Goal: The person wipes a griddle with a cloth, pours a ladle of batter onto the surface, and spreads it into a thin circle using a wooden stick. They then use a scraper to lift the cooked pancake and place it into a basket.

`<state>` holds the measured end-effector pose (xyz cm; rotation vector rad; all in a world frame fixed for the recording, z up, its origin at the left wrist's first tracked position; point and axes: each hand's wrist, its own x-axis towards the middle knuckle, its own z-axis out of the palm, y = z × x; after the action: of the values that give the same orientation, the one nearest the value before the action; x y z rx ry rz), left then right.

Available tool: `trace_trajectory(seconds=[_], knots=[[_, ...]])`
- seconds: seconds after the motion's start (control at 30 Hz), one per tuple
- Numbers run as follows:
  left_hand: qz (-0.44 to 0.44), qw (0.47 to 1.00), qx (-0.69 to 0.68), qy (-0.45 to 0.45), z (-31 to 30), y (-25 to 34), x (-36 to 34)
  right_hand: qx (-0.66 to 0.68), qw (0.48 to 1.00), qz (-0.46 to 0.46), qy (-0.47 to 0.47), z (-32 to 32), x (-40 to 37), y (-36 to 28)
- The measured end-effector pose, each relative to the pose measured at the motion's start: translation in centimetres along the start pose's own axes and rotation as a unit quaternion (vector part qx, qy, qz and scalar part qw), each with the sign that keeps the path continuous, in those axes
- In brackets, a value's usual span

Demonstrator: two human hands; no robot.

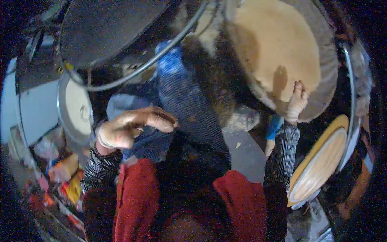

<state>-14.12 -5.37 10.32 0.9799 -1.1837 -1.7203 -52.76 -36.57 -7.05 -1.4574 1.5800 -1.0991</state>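
My left hand (137, 124) hangs in the air over my blue-clad lap, fingers stretched out and nothing in them. Left of it stands a metal basin (61, 111) of pale, creamy liquid (78, 105). My right hand (297, 103) reaches over the near edge of a large round griddle (328, 68), fingers extended, seen edge-on. On that griddle lies a wide, thin tan flatbread (278, 40), and the hand's shadow falls on it. Patterned sleeves (282, 149) cover both my forearms.
A large dark round pan (109, 32) with a metal hoop (173, 44) is at upper left. Round wooden boards (322, 167) lean at the right, near another person's arm (358, 191). Plastic bags (64, 169) lie at lower left. A blue item (275, 126) shows beside my right sleeve.
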Motion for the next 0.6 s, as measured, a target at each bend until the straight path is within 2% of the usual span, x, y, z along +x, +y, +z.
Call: trace_trajectory(seconds=[0.07,0.1,0.13,0.17,0.2,0.23,0.27,0.3,0.4,0.47,0.5,0.53,0.6], knots=[[0.108,0.991,0.030,-0.068,0.8,0.3,-1.0,-0.065,0.967,-0.233,-0.078,-0.1,-3.7,0.2],[0.112,0.987,0.041,-0.106,1.4,0.9,-0.9,-0.032,0.954,-0.213,-0.210,-0.4,-5.5,-1.0],[0.118,0.981,0.054,-0.145,2.2,1.6,-0.4,0.060,0.943,-0.120,-0.306,-0.5,-7.7,-3.7],[0.136,0.975,0.099,-0.145,3.0,2.4,-0.7,0.139,0.916,-0.010,-0.377,-0.6,-9.9,-6.3],[0.137,0.975,0.104,-0.139,3.5,2.8,-0.9,0.282,0.833,0.049,-0.474,0.1,-11.0,-7.9],[0.152,0.974,0.055,-0.160,4.0,3.1,-0.9,0.391,0.723,0.135,-0.554,0.9,-12.2,-9.5],[0.166,0.969,0.006,-0.183,4.1,3.6,-1.0,0.453,0.626,0.056,-0.632,1.8,-13.1,-11.5],[0.167,0.968,0.080,-0.170,4.0,4.4,-1.1,0.505,0.506,-0.011,-0.699,2.8,-14.0,-13.6],[0.160,0.951,0.147,-0.219,4.0,3.0,-3.2,0.389,0.368,-0.255,-0.805,3.6,-16.0,-21.0],[0.156,0.960,0.107,-0.209,4.8,2.6,-4.1,0.381,0.379,-0.251,-0.805,3.2,-16.0,-21.6],[0.256,0.960,0.108,-0.032,5.6,2.2,-4.6,0.396,0.398,-0.233,-0.794,3.3,-15.6,-21.9],[0.283,0.945,0.125,0.106,5.9,1.8,-5.6,0.422,0.419,-0.215,-0.775,3.1,-15.3,-22.3],[0.281,0.903,0.146,0.290,6.3,0.9,-8.1,0.505,0.500,-0.143,-0.689,2.0,-14.7,-23.0]])
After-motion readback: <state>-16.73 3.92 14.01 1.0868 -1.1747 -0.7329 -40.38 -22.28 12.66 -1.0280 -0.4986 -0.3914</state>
